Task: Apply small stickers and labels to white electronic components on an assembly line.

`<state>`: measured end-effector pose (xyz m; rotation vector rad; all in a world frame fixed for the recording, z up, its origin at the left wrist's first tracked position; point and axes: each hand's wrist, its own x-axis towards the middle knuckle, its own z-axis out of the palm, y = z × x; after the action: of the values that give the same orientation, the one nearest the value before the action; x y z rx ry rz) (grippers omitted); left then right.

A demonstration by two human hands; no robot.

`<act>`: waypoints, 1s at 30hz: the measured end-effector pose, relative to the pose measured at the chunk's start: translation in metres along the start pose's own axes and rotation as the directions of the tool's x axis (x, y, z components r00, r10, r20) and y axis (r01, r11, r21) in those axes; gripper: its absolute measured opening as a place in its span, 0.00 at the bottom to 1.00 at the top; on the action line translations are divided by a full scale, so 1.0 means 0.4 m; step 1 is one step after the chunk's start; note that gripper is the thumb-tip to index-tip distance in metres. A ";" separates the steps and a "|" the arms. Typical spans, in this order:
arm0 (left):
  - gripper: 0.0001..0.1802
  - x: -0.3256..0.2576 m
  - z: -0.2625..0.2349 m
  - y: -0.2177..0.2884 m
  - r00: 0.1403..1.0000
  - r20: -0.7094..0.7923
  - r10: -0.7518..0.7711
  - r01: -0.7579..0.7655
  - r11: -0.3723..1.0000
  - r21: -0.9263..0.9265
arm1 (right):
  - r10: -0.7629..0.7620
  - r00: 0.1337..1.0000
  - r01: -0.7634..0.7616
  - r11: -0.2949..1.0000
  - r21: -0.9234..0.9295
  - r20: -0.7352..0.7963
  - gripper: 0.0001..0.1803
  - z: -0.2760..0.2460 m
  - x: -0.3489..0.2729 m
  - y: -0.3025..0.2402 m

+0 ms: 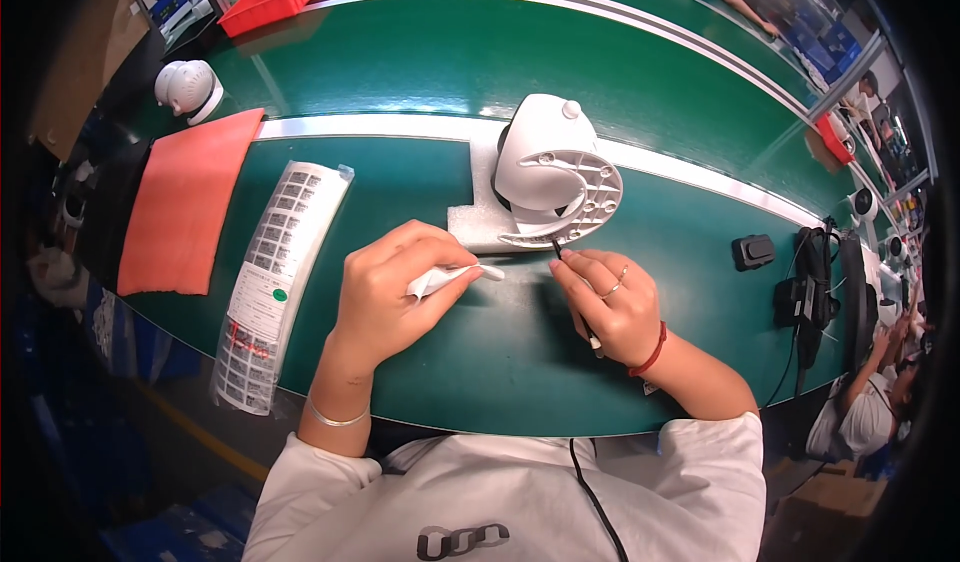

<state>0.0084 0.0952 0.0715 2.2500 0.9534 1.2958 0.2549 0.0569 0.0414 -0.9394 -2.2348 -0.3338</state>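
1. The left hand (385,297) rests on the green table (500,362), its fingers (440,262) curled and pinching a small white strip (450,278) that points right toward the other hand.
2. The right hand (610,307) lies just beside it, fingers (575,267) pressed together around a thin black tool (575,297); the tool's tip reaches up to the lower rim of the white device.
3. The white device (555,167), a rounded plastic housing with a flat round base plate turned toward the person, lies tilted on a white foam block (480,224) just above both hands.
4. To the left, a long clear bag (275,282) holds a sheet of small black-and-white labels in rows, with a green round sticker and a red scribble near its lower end; it lies slanted and hangs over the table edge.
5. Further left lies an orange rectangular mat (185,202).
6. A second white rounded device (190,89) stands at the far left, and a red tray (270,0) sits beyond it at the top.
7. On the right lie a small black block (753,252) and a black adapter with cables (805,297).
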 end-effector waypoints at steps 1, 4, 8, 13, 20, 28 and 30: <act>0.07 0.000 0.001 0.000 1.000 -0.004 0.003 -0.003 1.000 -0.001 | 0.022 1.000 -0.022 0.999 -0.049 0.016 0.23 -0.005 0.002 -0.004; 0.07 0.003 0.002 0.003 1.000 0.003 -0.005 0.005 1.000 0.001 | 0.033 0.999 -0.028 0.992 -0.125 0.038 0.20 -0.011 0.007 -0.003; 0.06 0.005 0.003 -0.007 1.000 -0.016 -0.005 0.005 1.000 -0.005 | 0.096 0.994 -0.093 0.994 -0.049 0.061 0.14 -0.049 0.032 0.001; 0.06 -0.004 -0.014 -0.003 0.992 -0.007 -0.129 0.129 0.986 0.110 | 0.202 0.979 -0.203 0.940 0.272 0.032 0.14 -0.163 0.105 0.004; 0.07 -0.007 -0.007 -0.033 0.971 -0.226 -0.079 0.125 0.972 0.199 | 0.205 0.958 -0.210 0.978 0.003 0.203 0.20 -0.166 0.208 0.093; 0.08 -0.005 -0.019 -0.085 0.916 -0.400 0.021 0.123 0.936 0.331 | 0.181 0.725 -0.351 0.927 0.130 0.665 0.16 -0.133 0.333 0.197; 0.11 -0.020 -0.010 -0.112 0.930 -0.366 -0.024 0.164 0.919 0.357 | 0.250 0.756 -0.459 0.861 0.218 0.605 0.15 -0.128 0.341 0.216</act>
<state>-0.0145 0.1210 0.0414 2.2398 1.5481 1.6241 0.2719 0.1667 0.1692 -1.3594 -2.4170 0.5946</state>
